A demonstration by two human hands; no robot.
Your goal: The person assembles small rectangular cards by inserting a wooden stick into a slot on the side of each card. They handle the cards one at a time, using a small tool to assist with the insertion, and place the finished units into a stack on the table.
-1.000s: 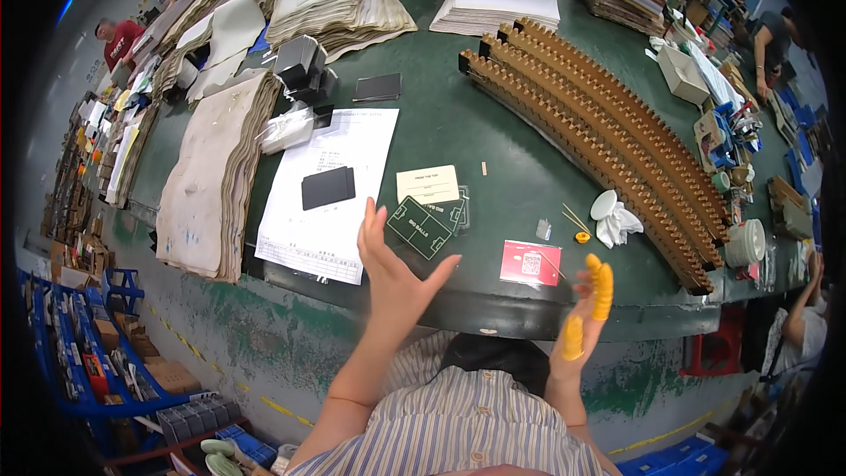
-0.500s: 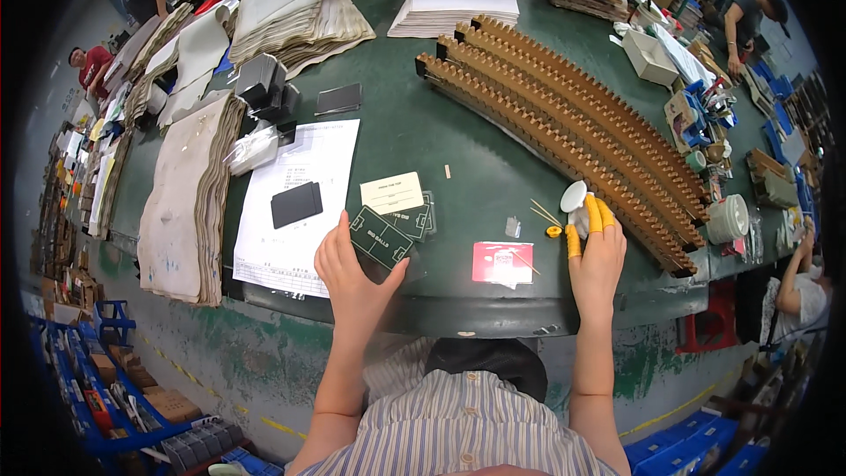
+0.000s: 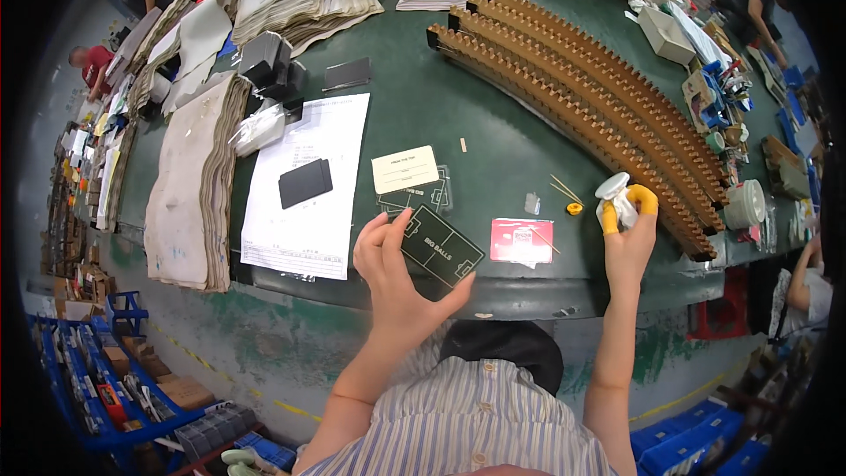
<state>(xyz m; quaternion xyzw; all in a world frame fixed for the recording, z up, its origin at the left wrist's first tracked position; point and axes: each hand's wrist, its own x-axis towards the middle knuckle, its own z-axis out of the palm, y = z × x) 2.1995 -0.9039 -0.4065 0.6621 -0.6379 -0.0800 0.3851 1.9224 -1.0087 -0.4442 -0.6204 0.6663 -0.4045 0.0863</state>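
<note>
My left hand (image 3: 393, 270) grips a dark green card (image 3: 441, 246) with white field lines by its edges, between the thumb and fingers, lifted above the table's near edge. Beyond it lie more green cards (image 3: 421, 195), partly under a cream card (image 3: 404, 170). My right hand (image 3: 631, 232), with yellow finger covers, is closed around a white wad of cloth (image 3: 614, 198) with a rounded, disc-like top. Beside that hand sit a small yellow piece (image 3: 575, 209) and thin wooden sticks (image 3: 565, 189). A pink and white card (image 3: 522, 241) with another stick on it rests between my hands.
Long brown slotted racks (image 3: 582, 97) curve across the right of the green table. On the left, black cards (image 3: 305, 183) lie on a printed sheet (image 3: 346, 132), near a stack of worn sheets (image 3: 189, 185). A white tub (image 3: 745, 205) stands far right. Other people work around the table.
My left hand has lifted the green card off the others and brought it right and nearer to me. My right hand has raised the white wad slightly. The view has shifted a little.
</note>
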